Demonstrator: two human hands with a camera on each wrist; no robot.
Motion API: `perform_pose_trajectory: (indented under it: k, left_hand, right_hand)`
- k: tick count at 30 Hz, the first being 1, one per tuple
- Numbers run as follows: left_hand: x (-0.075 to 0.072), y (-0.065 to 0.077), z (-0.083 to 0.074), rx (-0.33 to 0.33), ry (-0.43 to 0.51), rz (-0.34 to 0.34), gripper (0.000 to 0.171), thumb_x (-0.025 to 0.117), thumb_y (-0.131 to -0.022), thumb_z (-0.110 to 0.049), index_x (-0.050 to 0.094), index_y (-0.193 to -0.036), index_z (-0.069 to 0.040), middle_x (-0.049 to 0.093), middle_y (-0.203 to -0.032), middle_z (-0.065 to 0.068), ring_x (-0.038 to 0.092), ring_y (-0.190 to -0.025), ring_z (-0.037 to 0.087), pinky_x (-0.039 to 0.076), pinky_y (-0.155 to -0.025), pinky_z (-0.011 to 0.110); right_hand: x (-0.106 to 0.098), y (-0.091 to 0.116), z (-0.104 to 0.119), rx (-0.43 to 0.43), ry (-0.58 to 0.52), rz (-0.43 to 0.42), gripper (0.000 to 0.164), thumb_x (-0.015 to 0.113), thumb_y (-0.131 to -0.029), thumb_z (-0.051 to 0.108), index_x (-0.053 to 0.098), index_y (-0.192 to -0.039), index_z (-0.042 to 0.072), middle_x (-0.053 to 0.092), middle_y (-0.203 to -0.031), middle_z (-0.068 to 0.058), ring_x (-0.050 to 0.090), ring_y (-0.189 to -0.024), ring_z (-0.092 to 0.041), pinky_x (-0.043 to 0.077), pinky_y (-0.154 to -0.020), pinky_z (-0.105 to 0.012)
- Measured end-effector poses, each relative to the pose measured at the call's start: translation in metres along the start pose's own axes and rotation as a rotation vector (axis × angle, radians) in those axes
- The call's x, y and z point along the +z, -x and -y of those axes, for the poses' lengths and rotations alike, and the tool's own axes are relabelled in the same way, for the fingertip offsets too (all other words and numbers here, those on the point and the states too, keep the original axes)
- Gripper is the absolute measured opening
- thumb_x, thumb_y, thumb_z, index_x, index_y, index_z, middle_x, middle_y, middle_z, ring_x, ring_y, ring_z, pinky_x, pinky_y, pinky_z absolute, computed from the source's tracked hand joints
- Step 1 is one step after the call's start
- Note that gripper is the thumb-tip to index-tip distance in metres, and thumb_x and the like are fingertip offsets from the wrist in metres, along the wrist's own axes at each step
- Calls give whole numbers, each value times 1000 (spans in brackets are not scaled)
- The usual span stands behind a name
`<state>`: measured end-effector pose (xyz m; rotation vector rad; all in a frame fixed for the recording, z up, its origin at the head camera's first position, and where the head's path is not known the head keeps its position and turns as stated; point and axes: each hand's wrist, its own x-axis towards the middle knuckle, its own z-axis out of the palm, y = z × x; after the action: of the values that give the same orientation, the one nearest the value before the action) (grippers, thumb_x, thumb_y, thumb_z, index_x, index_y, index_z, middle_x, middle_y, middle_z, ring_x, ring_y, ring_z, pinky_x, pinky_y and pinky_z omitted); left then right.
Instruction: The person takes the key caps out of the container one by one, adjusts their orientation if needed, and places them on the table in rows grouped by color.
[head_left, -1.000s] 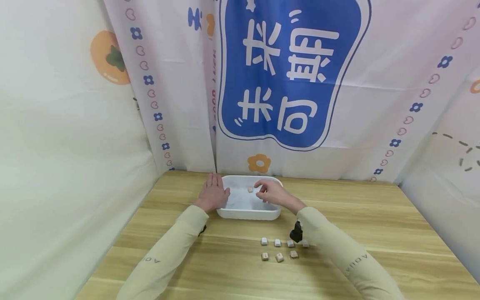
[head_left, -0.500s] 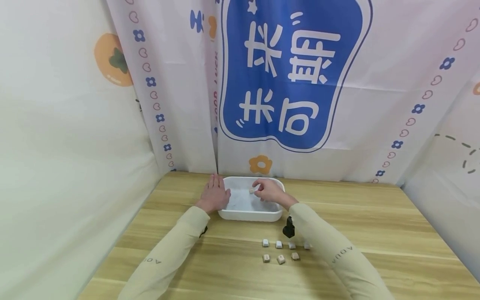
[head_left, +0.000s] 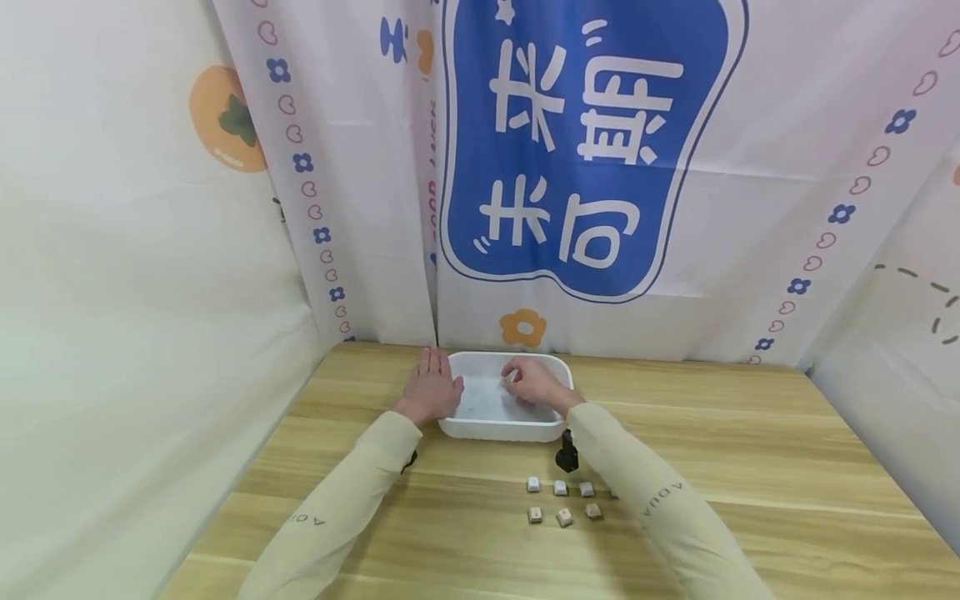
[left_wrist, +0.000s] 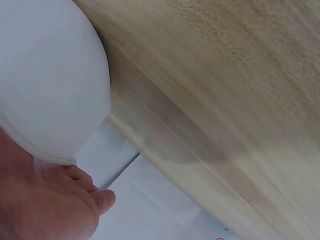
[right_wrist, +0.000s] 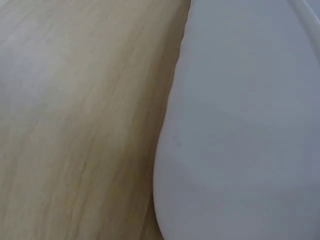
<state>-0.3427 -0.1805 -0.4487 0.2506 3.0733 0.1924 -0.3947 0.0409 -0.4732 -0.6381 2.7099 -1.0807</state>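
A white plastic tray (head_left: 498,430) stands at the back of the table. My left hand (head_left: 431,392) rests on the tray's left rim with its fingers straight and together. In the left wrist view, the hand (left_wrist: 55,200) lies against the rim of the tray (left_wrist: 55,80). Inside the tray, my right hand (head_left: 536,383) pinches a small pale keycap (head_left: 504,381) between thumb and forefinger, low over the tray's floor; the fingertips mostly hide it. Only the outer wall of the tray (right_wrist: 235,120) and the wood show in the right wrist view.
In front of the tray, several keycaps lie in two rows: a back row with a white keycap (head_left: 533,484), a front row with a beige keycap (head_left: 564,517). My right sleeve (head_left: 652,492) partly covers the back row's right end. A printed curtain (head_left: 375,250) hangs behind the table (head_left: 420,533).
My right hand has moved slightly left and closed its thumb and forefinger on the keycap in the tray. The right forearm has swung left over the table. The left hand has stayed on the rim.
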Motion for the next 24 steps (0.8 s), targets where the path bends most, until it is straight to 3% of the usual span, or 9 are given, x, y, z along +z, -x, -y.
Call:
perform_pose_trajectory:
  k: [10,18,24]
  left_hand:
    - [0,-2,0,5,9,-9,73,21,-105,-43,4,-153,10,-2,-161,30,0,-152,41,10,-125,50]
    - [2,-1,0,2,2,-10,73,22,-105,-43,7,-153,9,1,-162,29,2,-152,41,12,-124,50]
    - [4,-3,0,-6,14,-10,72,22,-105,-42,7,-154,9,2,-162,28,1,-152,40,13,-124,51]
  right_hand:
    - [-1,-5,-2,8,-27,12,27,62,-91,4,64,-118,1,64,-67,-10,55,-51,-12,46,-46,-22]
    - [3,-9,-4,13,6,22,29,62,-92,5,65,-121,2,58,-61,-2,53,-50,-10,43,-46,-21]
    - [4,-10,-2,25,2,48,31,60,-92,5,64,-123,2,58,-65,-2,51,-52,-10,42,-49,-21]
